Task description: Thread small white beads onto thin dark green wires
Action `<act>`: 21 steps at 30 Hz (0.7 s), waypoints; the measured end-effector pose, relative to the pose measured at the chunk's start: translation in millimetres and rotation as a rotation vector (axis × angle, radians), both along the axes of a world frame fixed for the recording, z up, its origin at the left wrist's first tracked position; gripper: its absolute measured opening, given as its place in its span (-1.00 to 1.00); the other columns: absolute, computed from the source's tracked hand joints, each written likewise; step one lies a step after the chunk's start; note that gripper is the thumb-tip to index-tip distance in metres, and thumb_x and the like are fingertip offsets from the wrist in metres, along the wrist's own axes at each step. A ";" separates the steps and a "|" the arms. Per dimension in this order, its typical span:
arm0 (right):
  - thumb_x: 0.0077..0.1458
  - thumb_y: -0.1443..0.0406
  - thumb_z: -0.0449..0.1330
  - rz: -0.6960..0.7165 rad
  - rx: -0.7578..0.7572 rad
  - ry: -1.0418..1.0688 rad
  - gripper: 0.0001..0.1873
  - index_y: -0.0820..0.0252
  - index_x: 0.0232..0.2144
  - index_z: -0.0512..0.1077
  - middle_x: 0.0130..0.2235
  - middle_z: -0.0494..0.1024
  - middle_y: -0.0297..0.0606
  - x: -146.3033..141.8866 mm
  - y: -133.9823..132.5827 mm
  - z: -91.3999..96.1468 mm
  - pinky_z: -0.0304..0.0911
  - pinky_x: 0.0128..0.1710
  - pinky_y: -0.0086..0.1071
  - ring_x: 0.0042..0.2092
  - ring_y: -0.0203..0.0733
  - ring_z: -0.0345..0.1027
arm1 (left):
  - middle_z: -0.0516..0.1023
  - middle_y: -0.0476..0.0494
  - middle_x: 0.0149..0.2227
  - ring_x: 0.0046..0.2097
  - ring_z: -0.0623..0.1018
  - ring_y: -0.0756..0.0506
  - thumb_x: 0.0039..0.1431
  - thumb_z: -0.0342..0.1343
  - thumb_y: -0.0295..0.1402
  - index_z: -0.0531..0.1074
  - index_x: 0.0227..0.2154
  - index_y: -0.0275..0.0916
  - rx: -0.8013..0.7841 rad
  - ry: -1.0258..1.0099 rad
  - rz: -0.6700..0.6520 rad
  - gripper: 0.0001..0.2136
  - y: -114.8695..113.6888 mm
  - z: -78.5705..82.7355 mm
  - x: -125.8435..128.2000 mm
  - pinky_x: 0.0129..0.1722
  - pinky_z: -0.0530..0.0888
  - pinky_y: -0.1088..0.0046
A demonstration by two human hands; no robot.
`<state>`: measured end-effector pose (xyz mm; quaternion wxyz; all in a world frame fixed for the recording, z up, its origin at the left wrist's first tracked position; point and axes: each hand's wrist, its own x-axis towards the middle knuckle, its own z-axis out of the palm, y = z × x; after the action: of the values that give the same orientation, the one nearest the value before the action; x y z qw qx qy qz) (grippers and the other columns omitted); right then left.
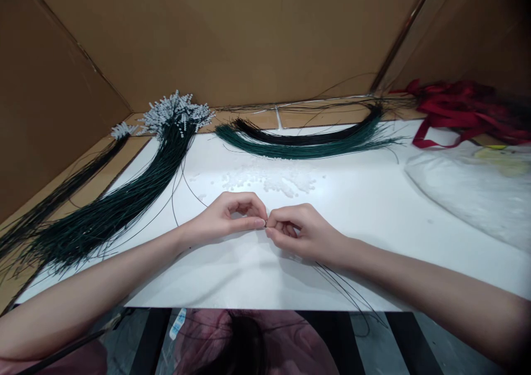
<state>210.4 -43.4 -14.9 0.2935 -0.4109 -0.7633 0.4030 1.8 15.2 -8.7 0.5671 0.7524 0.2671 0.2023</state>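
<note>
My left hand (230, 214) and my right hand (309, 231) meet fingertip to fingertip above the white board (373, 198). Both are closed in a pinch at a tiny dark bit of thin wire, mostly hidden by the fingers. Several thin dark wires (342, 289) trail from under my right wrist past the front edge of the board. Just beyond my hands lies a scatter of small white beads (286, 182). One thin dark wire (193, 189) runs from the left toward my left wrist.
At left lies a thick bundle of dark green wires (145, 189) with white beaded tips (178, 112), beside a thinner bundle (70, 192). Bare green wires (298, 149) and black wires (307, 137) curve at the back. Red ribbon (448, 115) and a clear plastic bag (477, 187) sit right.
</note>
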 end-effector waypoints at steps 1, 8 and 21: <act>0.07 0.39 0.10 0.000 0.002 0.001 -0.85 0.24 -0.54 0.34 -0.59 0.21 -0.46 0.0 0.1 0.0 0.01 -0.51 -0.53 -0.54 -0.44 0.04 | 0.54 -0.12 -0.31 -0.26 0.51 -0.01 0.17 0.21 -0.36 0.49 -0.30 -0.32 0.000 -0.002 0.000 -0.88 0.0 0.0 0.0 -0.23 0.42 0.53; 0.08 0.39 0.10 0.000 0.004 0.001 -0.84 0.24 -0.54 0.34 -0.59 0.21 -0.47 -0.2 0.3 -1.3 0.00 -0.52 -0.53 -0.54 -0.44 0.04 | 0.54 -0.10 -0.31 -0.26 0.51 0.01 0.18 0.21 -0.38 0.49 -0.31 -0.31 -0.002 -0.003 -0.006 -0.90 -0.7 -0.5 1.1 -0.23 0.42 0.56; 0.08 0.39 0.11 0.008 0.001 0.012 -0.85 0.25 -0.53 0.34 -0.59 0.21 -0.47 0.1 0.3 -2.6 0.00 -0.53 -0.54 -0.55 -0.45 0.03 | 0.54 -0.11 -0.32 -0.26 0.51 0.00 0.18 0.20 -0.39 0.49 -0.30 -0.33 -0.006 -0.003 -0.005 -0.90 -0.1 0.5 1.1 -0.23 0.42 0.54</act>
<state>210.5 -43.2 -17.4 0.2965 -0.4056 -0.7632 0.4063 2.9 15.1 -8.2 0.5702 0.7511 0.2649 0.2014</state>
